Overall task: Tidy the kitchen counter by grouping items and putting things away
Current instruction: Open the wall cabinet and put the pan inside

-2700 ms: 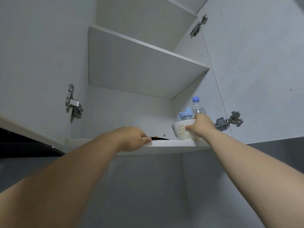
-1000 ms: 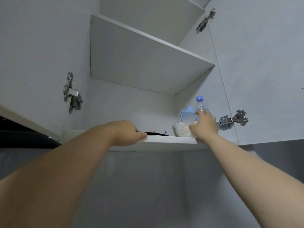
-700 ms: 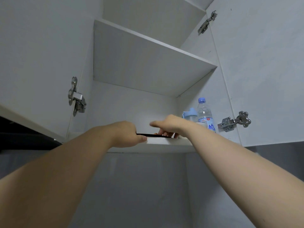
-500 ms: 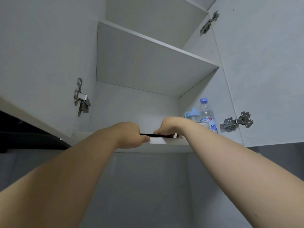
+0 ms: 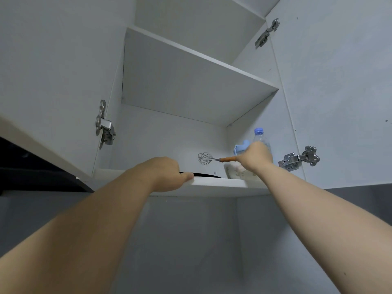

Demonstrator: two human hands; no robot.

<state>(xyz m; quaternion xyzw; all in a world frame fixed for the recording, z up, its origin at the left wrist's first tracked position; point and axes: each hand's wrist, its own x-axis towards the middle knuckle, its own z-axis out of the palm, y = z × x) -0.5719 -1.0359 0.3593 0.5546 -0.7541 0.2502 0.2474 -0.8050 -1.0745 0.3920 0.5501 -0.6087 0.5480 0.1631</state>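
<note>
1. Left arm: reaches up from 7 o'clock with the forearm fully extended and the wrist straight. The left hand point(image 5: 167, 174) sits at the front edge of the lower shelf point(image 5: 222, 184), knuckles up. Its fingers curl over the edge out of sight, and its thumb lies along the lip pointing to 3 o'clock.
2. Thin black item point(image 5: 204, 175): lies flat on the lower shelf, its near end pinched between the thumb and curled fingers of the left hand. Only its edge shows, so I cannot tell what it is.
3. Right arm: rises from 5 o'clock, elbow nearly straight. The right hand point(image 5: 255, 155) is closed in a fist round the orange handle of the whisk point(image 5: 212, 159). The whisk is held roughly level above the shelf, with its wire head pointing to 9 o'clock.
4. Bowl point(image 5: 234, 172): white and patterned, standing on the lower shelf just beneath the right hand, at 3 o'clock of the thin black item.
5. Water bottle point(image 5: 259, 132) and blue cup point(image 5: 241, 146): stand behind the right hand at the shelf's right end, partly hidden by it.
6. Hands: held apart, the left at 9 o'clock of the right, with the whisk's wire head between them.
7. Upper shelf point(image 5: 180, 81): at 12 o'clock, seen from below. A left hinge point(image 5: 104, 126) and a right hinge point(image 5: 299, 160) flank the opening.
</note>
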